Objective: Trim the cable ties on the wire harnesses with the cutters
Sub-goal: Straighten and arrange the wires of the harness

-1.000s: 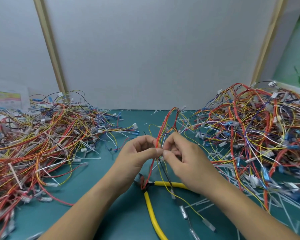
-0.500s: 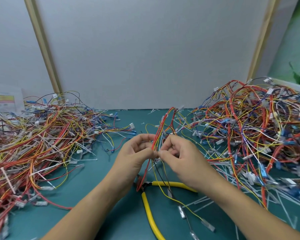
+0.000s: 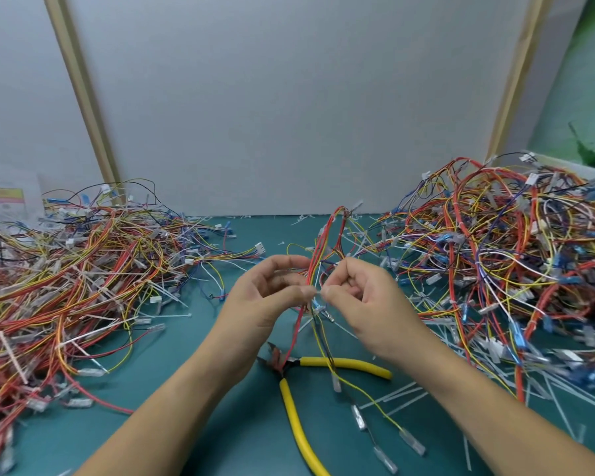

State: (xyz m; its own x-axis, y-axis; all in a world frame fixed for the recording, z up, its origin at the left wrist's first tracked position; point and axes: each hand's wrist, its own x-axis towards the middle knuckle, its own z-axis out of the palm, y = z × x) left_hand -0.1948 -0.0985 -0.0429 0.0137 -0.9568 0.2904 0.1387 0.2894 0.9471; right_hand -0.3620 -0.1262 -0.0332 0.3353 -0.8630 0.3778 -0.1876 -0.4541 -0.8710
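Observation:
A wire harness (image 3: 320, 245) of red, yellow, blue and black wires is held upright above the green mat (image 3: 186, 389). My left hand (image 3: 265, 297) pinches it between thumb and fingers. Just to the right, my right hand (image 3: 361, 300) pinches a pale cable tie (image 3: 318, 293) at the bundle, fingertips nearly touching the left thumb. The harness's loose ends with clear terminals (image 3: 411, 444) trail down onto the mat. Yellow-handled cutters (image 3: 296, 417) lie on the mat below my hands, jaws pointing left, held by neither hand.
A big heap of harnesses (image 3: 66, 286) covers the left of the mat, and a taller heap (image 3: 495, 262) fills the right. Cut white tie ends (image 3: 402, 396) lie scattered at lower right. A grey wall panel (image 3: 289, 97) closes the back.
The camera view shifted slightly. My hands stayed together on the harness and the fingers reworked their pinch at the tie; the bundle rose a little.

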